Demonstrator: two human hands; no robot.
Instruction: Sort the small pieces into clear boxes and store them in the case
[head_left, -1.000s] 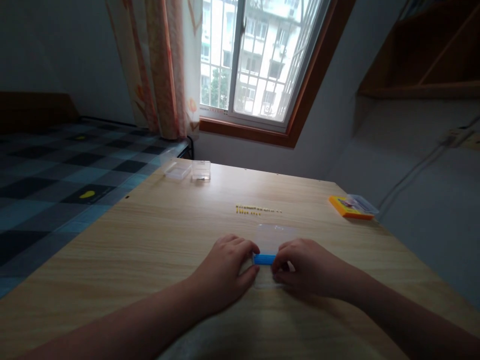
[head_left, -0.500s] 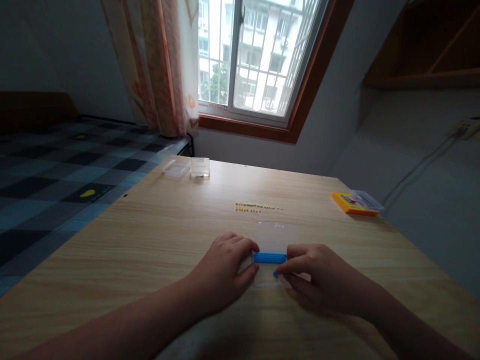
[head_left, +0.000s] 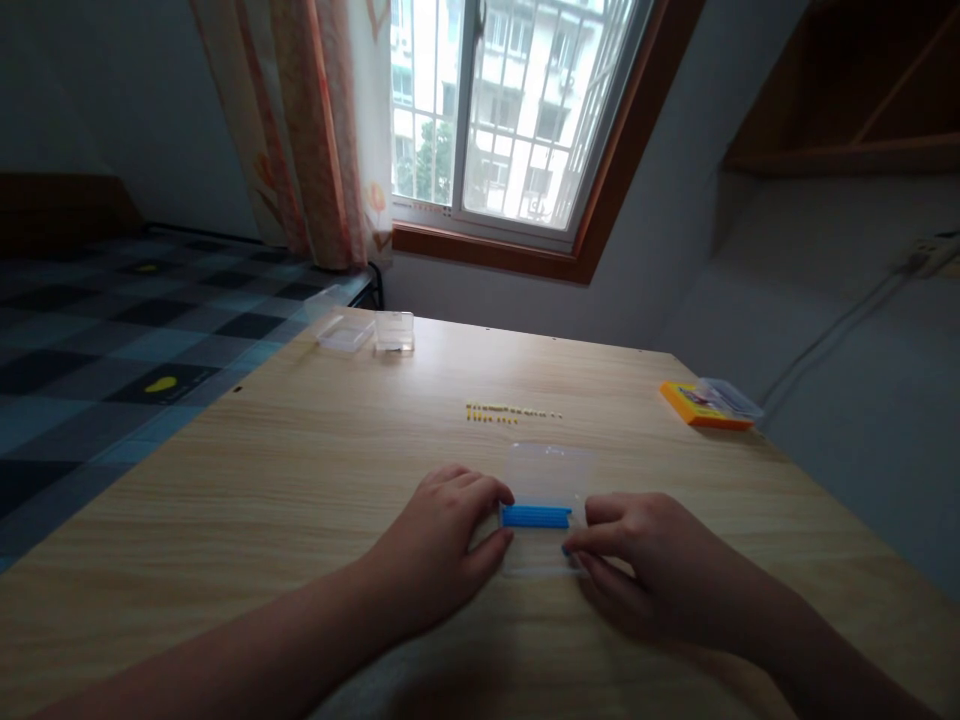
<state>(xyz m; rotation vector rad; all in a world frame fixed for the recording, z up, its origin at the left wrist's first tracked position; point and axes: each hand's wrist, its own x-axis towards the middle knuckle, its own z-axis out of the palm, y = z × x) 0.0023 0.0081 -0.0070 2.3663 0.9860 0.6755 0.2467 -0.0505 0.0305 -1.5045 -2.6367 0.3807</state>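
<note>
On a clear plastic sheet or lid (head_left: 551,465) lies a ridged blue bar (head_left: 536,517), long side running left to right. My left hand (head_left: 454,530) grips its left end, thumb at the near side and index finger at the far side. A see-through edge shows at that end. Just off the bar's right end, my right hand (head_left: 637,550) pinches a small blue piece (head_left: 566,549) between thumb and fingers; most of the piece is hidden. Beyond the sheet, tiny yellow pieces (head_left: 491,413) lie in two rows on the wooden table (head_left: 337,430).
Two clear plastic boxes (head_left: 394,332) stand at the table's far left corner. An orange and yellow box (head_left: 705,405) with a clear cover sits at the right edge. A checked bed (head_left: 225,325) adjoins the left side; a window (head_left: 510,120) is ahead.
My right hand has drawn slightly right, away from the bar's end, taking the small blue piece with it. My left hand keeps its place on the bar. The view has shifted a little.
</note>
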